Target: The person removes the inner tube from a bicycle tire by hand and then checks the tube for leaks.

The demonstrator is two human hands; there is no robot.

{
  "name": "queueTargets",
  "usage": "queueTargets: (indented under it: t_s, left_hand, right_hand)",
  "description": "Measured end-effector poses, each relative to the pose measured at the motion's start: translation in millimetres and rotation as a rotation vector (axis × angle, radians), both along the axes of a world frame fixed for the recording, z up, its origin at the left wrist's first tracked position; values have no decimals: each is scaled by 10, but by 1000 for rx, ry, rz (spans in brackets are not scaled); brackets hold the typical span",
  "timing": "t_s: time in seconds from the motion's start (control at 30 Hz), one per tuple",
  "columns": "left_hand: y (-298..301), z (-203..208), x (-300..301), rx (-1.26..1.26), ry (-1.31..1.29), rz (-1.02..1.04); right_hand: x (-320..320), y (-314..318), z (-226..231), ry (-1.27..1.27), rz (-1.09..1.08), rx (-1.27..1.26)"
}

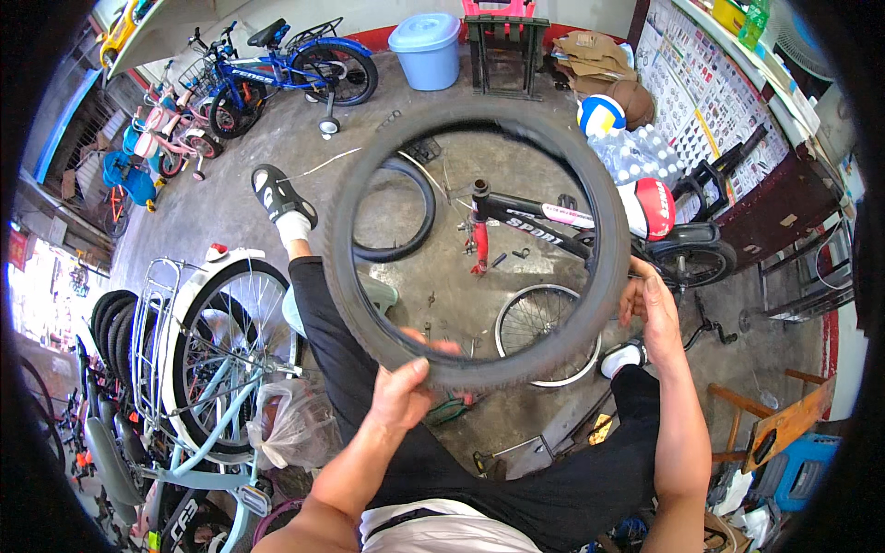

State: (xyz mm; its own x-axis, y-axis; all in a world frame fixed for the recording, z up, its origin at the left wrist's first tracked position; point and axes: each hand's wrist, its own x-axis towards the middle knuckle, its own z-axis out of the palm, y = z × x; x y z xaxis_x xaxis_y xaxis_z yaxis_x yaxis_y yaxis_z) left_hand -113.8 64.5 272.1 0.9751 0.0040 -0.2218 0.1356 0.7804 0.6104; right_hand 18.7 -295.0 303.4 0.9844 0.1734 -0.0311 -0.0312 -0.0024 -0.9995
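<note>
A black bicycle tyre (pixel 340 230) is held up in front of me, tilted and a little blurred. My left hand (pixel 401 392) grips its lower left edge, thumb outside and fingers reaching into the ring. By the lower right side of the tyre is my right hand (pixel 653 309), its fingers apart; whether they touch the rubber I cannot tell. Through the ring I see a black bicycle frame (pixel 535 230) with a red fork (pixel 480 244) on the floor. A thinner black tyre (pixel 430 198) and a spoked wheel (pixel 532 323) lie around it.
To the left stands a pale blue bicycle (pixel 217 405) with a white mudguard. Farther back are a blue bicycle (pixel 286 69), small pink bicycles (pixel 166 138) and a lidded blue bucket (pixel 424 55). Bottles (pixel 636 152), balls (pixel 601 115) and a wooden stool (pixel 784 424) are at right.
</note>
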Motion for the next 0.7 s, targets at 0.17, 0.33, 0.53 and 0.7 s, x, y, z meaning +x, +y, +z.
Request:
queueTargets:
  t_s: [0.17,0.33,0.53,0.7]
  left_hand:
    - [266,620,1278,217,-62,198]
    - [990,742,3214,245,26,361]
    - [827,131,2917,602,-144,645]
    - [352,-1064,1426,771,71,343]
  right_hand:
    - [43,-41,90,-23,-12,-170]
    - [76,-22,64,-20,13,-280]
    - [54,-100,-48,-117,49,-569]
    - [-97,117,141,-263,238,-780]
